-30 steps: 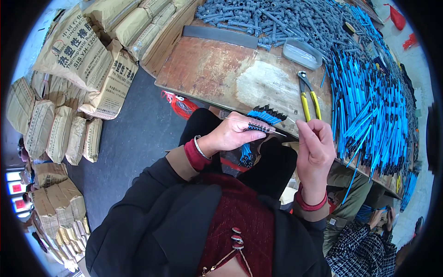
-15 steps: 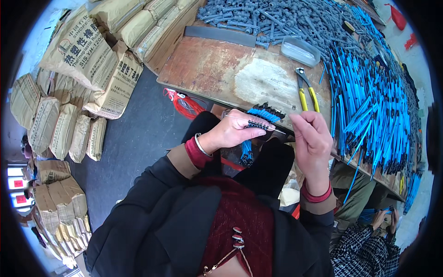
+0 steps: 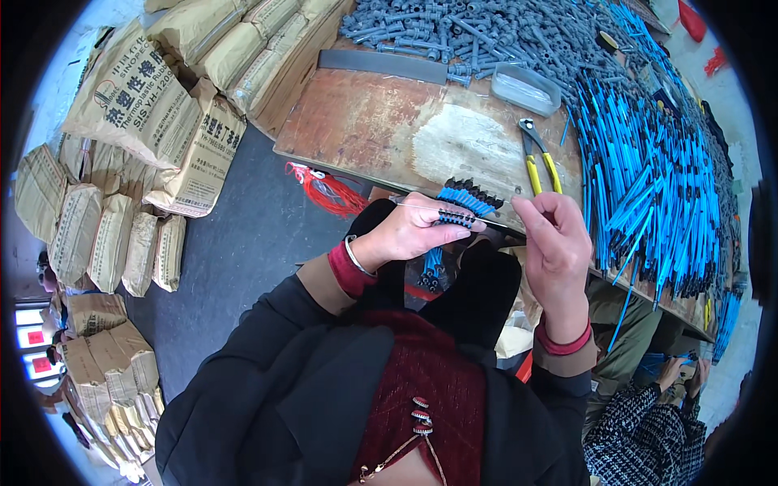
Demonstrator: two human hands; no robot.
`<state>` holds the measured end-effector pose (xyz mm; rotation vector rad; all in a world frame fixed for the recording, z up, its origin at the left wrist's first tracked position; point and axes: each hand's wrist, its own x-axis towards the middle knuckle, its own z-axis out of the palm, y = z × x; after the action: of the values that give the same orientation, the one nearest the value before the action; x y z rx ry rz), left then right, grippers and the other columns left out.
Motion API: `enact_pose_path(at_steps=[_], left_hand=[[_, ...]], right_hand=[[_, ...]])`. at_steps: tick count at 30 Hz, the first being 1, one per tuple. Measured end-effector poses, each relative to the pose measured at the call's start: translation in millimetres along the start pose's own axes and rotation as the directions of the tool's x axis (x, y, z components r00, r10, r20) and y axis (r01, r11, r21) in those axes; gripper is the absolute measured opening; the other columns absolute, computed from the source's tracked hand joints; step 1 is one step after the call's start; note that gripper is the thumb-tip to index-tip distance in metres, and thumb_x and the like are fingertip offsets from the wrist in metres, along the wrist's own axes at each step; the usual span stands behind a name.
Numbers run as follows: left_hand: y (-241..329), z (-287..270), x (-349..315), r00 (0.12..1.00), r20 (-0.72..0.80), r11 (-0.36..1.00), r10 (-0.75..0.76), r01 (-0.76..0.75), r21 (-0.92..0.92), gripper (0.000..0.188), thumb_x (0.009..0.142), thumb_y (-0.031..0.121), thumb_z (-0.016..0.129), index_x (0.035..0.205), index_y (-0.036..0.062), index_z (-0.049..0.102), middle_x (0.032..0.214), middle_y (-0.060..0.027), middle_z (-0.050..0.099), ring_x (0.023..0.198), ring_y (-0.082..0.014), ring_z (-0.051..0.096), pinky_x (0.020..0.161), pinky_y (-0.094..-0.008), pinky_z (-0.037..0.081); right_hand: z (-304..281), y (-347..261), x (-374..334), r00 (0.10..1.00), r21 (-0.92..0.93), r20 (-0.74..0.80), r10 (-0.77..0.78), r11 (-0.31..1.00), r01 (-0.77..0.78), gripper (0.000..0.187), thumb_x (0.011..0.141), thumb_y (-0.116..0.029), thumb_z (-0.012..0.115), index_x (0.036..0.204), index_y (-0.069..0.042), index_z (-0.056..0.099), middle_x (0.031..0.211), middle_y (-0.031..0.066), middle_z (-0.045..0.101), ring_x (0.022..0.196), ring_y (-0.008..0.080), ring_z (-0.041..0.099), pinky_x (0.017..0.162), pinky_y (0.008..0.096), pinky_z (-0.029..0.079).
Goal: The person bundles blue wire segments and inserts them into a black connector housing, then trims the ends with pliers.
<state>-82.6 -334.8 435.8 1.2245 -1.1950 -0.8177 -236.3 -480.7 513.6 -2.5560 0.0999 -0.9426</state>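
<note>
My left hand (image 3: 413, 228) is closed around a bundle of thin blue tubes with black ends (image 3: 470, 198). The tubes fan out above my fingers, and their lower ends hang down below the hand. A thin wire or needle (image 3: 494, 223) runs across the row of black pieces at my fingertips and sticks out on both sides. To the right, my right hand (image 3: 555, 235) is raised, with thumb and fingers pinched together near the wire's right end. Whatever the pinch holds, if anything, is too small to make out.
A worn wooden table (image 3: 356, 121) carries yellow-handled pliers (image 3: 539, 158), a clear plastic box (image 3: 527, 89), a grey strip (image 3: 381, 66), heaped grey plastic parts (image 3: 486, 32) and piled blue tubes (image 3: 648, 178). Paper sacks (image 3: 138, 105) stand left; red strands (image 3: 324, 194) hang below the table edge. Another person's hands (image 3: 685, 373) work at lower right.
The view has shifted slightly. My right hand is a little farther right, and the bundle in my left hand has tilted up slightly. Both grips look the same.
</note>
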Motion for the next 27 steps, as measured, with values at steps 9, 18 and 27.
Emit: enact_pose_path(at_steps=[9, 18, 27], left_hand=[[-2, -2, -1, 0.999, -0.037, 1.000, 0.020, -0.020, 0.005, 0.020, 0.083, 0.001, 0.061, 0.103, -0.0004, 0.066, 0.098, -0.0109, 0.068, 0.090, -0.0171, 0.064, 0.080, -0.0294, 0.050], [-10, 2, 0, 0.995, -0.079, 0.998, 0.064, -0.063, 0.015, 0.021, 0.084, 0.007, 0.063, 0.104, 0.0049, 0.068, 0.088, -0.0066, 0.069, 0.071, -0.0119, 0.063, 0.065, -0.0252, 0.049], [-10, 1, -1, 0.998, -0.066, 1.000, 0.011, -0.010, 0.017, 0.020, 0.085, 0.009, 0.062, 0.104, 0.0051, 0.068, 0.090, -0.0069, 0.070, 0.075, -0.0125, 0.065, 0.069, -0.0252, 0.050]], right_hand=[[9, -7, 0, 0.999, -0.048, -0.047, 0.013, 0.999, -0.016, 0.033, 0.069, 0.015, 0.059, 0.098, 0.000, 0.065, 0.081, 0.0099, 0.053, 0.071, 0.0224, 0.056, 0.062, 0.0285, 0.046], [7, -6, 1, 0.996, -0.120, -0.077, -0.042, 0.992, 0.033, 0.035, 0.066, 0.015, 0.060, 0.097, -0.001, 0.066, 0.081, 0.0098, 0.054, 0.071, 0.0223, 0.056, 0.061, 0.0290, 0.046], [10, 0, 1, 0.996, -0.014, -0.093, -0.018, 1.000, 0.016, 0.037, 0.062, 0.013, 0.060, 0.095, -0.002, 0.066, 0.079, 0.0091, 0.055, 0.070, 0.0224, 0.056, 0.060, 0.0299, 0.046]])
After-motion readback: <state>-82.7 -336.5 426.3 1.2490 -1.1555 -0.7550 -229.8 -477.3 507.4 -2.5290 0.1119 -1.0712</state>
